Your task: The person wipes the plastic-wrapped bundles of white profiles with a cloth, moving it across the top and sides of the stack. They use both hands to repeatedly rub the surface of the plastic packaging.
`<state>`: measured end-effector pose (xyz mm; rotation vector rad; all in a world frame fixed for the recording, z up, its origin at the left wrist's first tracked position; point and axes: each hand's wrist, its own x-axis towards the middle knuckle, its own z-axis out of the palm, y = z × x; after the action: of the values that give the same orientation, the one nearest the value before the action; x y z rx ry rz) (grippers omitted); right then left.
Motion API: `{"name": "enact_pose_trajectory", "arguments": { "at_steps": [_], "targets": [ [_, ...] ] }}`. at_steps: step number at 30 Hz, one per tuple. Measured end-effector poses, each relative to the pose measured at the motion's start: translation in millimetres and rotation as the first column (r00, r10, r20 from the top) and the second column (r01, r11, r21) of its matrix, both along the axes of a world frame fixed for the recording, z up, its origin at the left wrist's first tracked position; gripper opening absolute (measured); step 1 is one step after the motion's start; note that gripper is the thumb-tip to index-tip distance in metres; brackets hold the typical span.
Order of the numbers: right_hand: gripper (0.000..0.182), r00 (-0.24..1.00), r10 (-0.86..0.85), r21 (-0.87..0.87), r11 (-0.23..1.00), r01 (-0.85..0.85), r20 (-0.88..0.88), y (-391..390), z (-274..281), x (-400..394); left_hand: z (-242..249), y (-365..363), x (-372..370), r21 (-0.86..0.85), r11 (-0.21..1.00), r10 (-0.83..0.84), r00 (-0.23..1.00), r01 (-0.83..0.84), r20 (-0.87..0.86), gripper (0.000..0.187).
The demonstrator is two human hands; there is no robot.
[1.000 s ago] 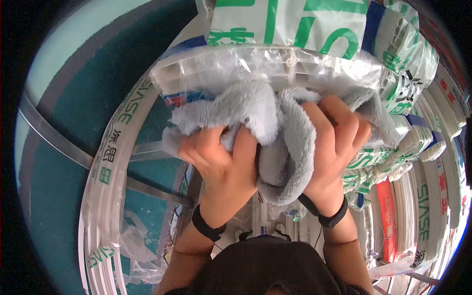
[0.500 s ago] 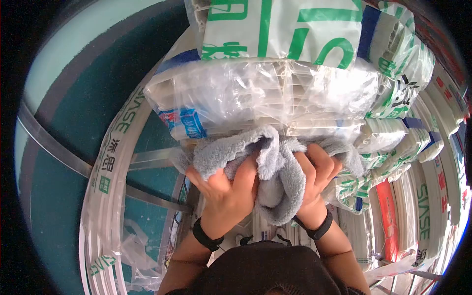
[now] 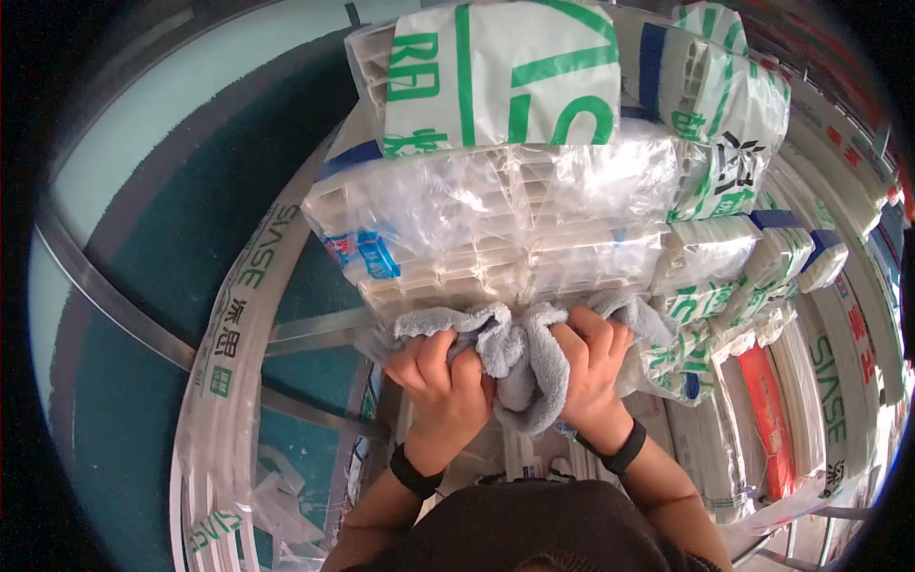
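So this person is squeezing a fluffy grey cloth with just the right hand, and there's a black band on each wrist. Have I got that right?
Not quite: it isn't just the right hand. The head view shows the left hand squeezing the fluffy grey cloth too. The black bands are as you say.

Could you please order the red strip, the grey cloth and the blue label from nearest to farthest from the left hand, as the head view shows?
From the left hand:
1. Grey cloth: held in its grip.
2. Blue label: ahead, slightly left.
3. Red strip: well over to the right.
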<state>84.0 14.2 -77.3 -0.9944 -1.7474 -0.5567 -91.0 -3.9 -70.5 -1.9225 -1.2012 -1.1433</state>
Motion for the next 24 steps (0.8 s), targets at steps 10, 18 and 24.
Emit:
{"name": "enact_pose_trajectory", "arguments": {
  "at_steps": [10, 18, 24],
  "targets": [
    [0.041, 0.999, 0.019, -0.165, 0.986, -0.011, 0.047, -22, -5, 7, -5, -4, 2, -0.019, 1.000, 0.000, 1.000, 0.000, -0.015, 0.025],
    [0.047, 0.990, 0.131, -0.335, 0.936, -0.105, 0.057, -29, 14, 17, 6, -16, 1, -0.147, 0.987, -0.065, 0.997, 0.069, 0.030, 0.034],
    [0.051, 0.975, 0.221, -0.209, 0.953, -0.217, -0.007, -29, 31, 24, 12, -27, -4, -0.169, 0.982, -0.051, 0.982, 0.083, 0.181, 0.033]
  ]
}}
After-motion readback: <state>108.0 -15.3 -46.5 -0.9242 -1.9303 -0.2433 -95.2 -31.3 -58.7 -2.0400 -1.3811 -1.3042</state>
